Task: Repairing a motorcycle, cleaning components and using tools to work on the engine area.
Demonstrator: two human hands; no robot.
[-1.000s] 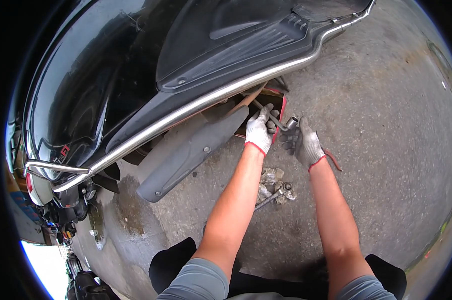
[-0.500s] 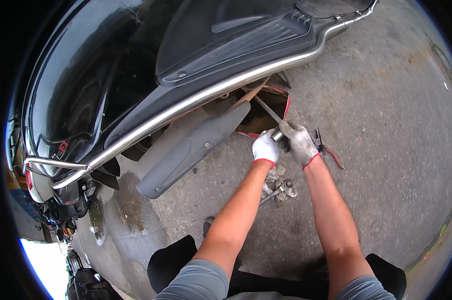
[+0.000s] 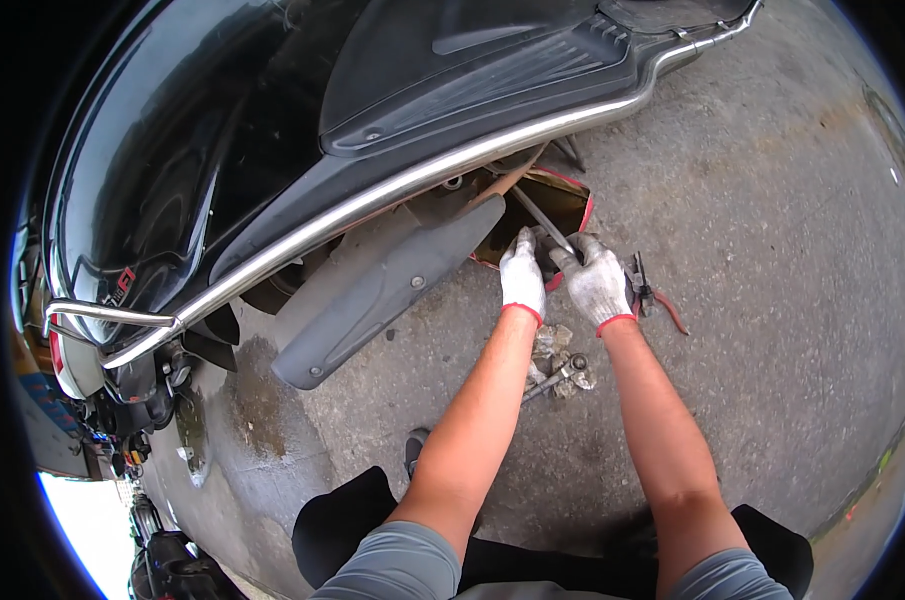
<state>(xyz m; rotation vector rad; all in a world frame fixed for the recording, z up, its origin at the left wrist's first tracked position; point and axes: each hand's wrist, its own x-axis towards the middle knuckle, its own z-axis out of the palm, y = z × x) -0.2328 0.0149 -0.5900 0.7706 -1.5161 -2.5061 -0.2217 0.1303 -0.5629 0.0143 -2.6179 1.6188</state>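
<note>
My left hand [image 3: 522,274], in a white work glove with a red cuff, is closed at the near rim of a red-edged open pan [image 3: 586,212]. What its fingers hold is hidden, though something dark shows between the hands. Beside it my right hand [image 3: 596,282], in a soiled matching glove, is closed around the near end of a long metal rod [image 3: 544,218]. The rod slants up and left over the pan toward the underside of a black scooter [image 3: 472,110]. Dark liquid appears to lie in the pan.
A chrome rail [image 3: 402,190] runs along the scooter, above a grey exhaust cover [image 3: 392,290]. Red-handled pliers [image 3: 669,308] lie right of my hands. A ratchet wrench [image 3: 554,378] rests on crumpled rags [image 3: 550,342] nearer me. Wet stains [image 3: 257,400] mark the concrete at left.
My left hand has shifted up and left, turning its fingers toward the pan. My right hand has shifted slightly down. The short metal cylinder seen between them is now hidden.
</note>
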